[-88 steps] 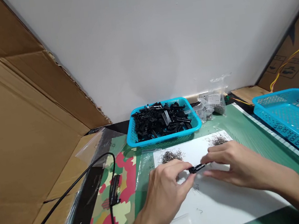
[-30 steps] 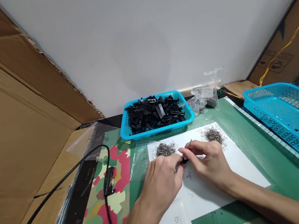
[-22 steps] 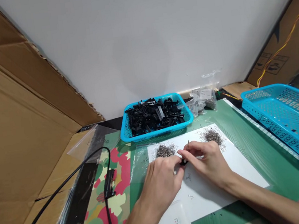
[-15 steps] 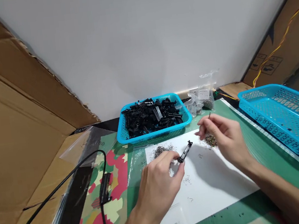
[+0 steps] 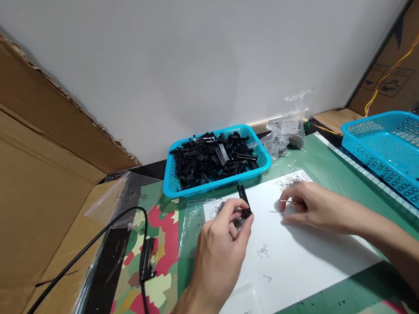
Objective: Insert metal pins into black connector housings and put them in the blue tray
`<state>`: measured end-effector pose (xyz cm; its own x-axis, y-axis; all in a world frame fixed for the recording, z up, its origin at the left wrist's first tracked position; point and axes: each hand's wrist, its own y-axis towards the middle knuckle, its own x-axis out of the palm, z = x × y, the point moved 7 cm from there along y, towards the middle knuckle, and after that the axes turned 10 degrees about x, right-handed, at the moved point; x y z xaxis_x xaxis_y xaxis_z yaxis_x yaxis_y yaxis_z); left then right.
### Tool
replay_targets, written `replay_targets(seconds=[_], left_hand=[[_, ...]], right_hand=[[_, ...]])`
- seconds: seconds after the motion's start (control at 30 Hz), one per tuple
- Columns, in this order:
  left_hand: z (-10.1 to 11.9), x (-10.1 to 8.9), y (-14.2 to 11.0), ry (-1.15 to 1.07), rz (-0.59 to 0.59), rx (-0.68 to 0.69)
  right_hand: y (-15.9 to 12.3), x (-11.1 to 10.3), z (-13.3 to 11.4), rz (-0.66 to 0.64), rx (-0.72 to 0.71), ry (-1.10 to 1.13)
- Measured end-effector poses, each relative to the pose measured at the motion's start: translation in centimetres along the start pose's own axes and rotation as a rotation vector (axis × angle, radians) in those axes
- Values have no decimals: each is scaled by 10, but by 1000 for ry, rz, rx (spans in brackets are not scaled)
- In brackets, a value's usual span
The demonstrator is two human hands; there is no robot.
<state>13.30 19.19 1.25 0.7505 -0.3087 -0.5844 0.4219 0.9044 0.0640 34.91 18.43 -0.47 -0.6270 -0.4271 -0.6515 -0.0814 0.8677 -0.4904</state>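
Observation:
My left hand point(image 5: 220, 251) pinches a narrow black plastic part point(image 5: 243, 199) between thumb and fingertips, holding it nearly upright above the white sheet point(image 5: 304, 263). Behind those fingers, a pile of small bent metal wires point(image 5: 221, 207) is partly hidden. My right hand point(image 5: 319, 209) is closed around a thin metal tool point(image 5: 285, 201); only its slim tip shows, pointing left, and its kind I cannot make out. Just beyond this hand lies another pile of tiny metal pieces point(image 5: 290, 182). A few loose bent wires point(image 5: 262, 251) rest on the sheet below.
A blue basket point(image 5: 219, 184) full of black plastic parts stands by the wall. Clear bags point(image 5: 287, 134) lie beside it. Another blue basket point(image 5: 398, 153) is at right. A black cable point(image 5: 91, 252) curves along the left; a white box point(image 5: 248, 309) marked with print sits in front.
My hands, together around the black part earlier, have come apart. The right hand has moved right and lowered near the sheet; the left has turned the black part more upright.

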Motion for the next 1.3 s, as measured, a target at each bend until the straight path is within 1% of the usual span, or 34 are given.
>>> replay_targets(seconds=[0.1, 0.27, 0.4, 0.5, 0.6, 0.67, 0.77, 0.87, 0.97, 1.13, 1.3], left_hand=[[3, 0, 0, -5, -10, 26], [4, 1, -1, 16, -44, 20], [10, 2, -1, 16, -94, 61], [15, 4, -1, -74, -134, 81], [14, 6, -2, -224, -165, -4], [13, 9, -4, -341, -210, -85], [14, 16, -9, -538, -327, -171], [15, 22, -12, -713, -391, -231], [16, 26, -15, -787, -424, -253], [19, 32, -19, -821, -499, -277], [19, 35, -21, -878, -550, -300]], right_hand=[[1, 2, 0, 21, -18, -15], [2, -1, 0, 28, -48, -4], [-3, -8, -5, 1, -117, 113], [-12, -18, -14, 69, -238, 281], [-24, -22, -26, 168, -403, 375], [-32, -19, -37, 209, -538, 368], [-43, -13, -51, 283, -731, 323], [-49, -8, -57, 331, -832, 282], [-50, -6, -58, 334, -859, 266], [-48, -5, -56, 282, -809, 236], [-49, -4, -56, 236, -808, 247]])
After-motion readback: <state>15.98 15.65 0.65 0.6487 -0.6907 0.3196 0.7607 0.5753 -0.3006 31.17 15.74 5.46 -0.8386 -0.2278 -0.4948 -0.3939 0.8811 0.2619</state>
